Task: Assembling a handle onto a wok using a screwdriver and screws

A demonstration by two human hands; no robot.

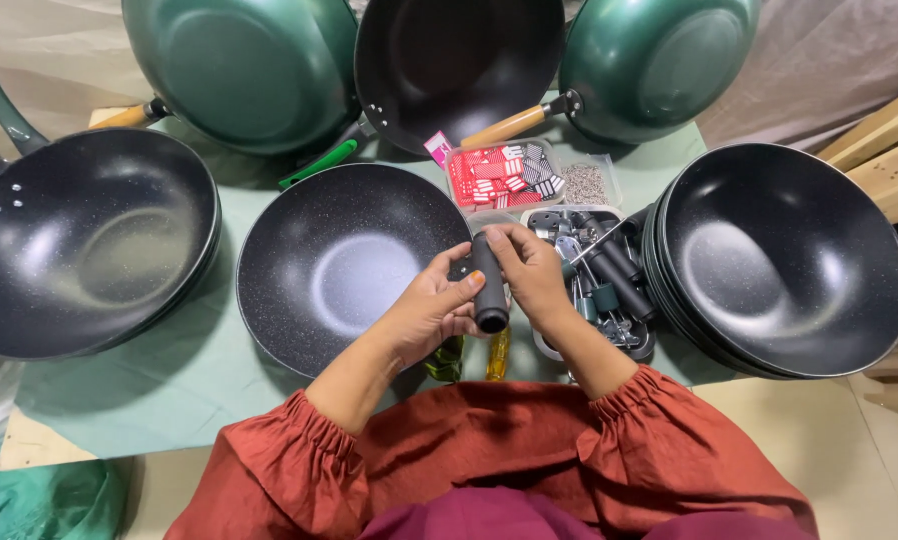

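Black and stubby, the pan handle (490,290) is being gripped by both hands at the right rim of the speckled wok (344,265). The left hand (431,315) is curling closed around its lower end; the right hand (532,275) is pinching its top. Fitting seems underway; lining it up with the wok's bracket looks next. Right of the wok, a tray of handles (599,285) is sitting on the table (199,380).
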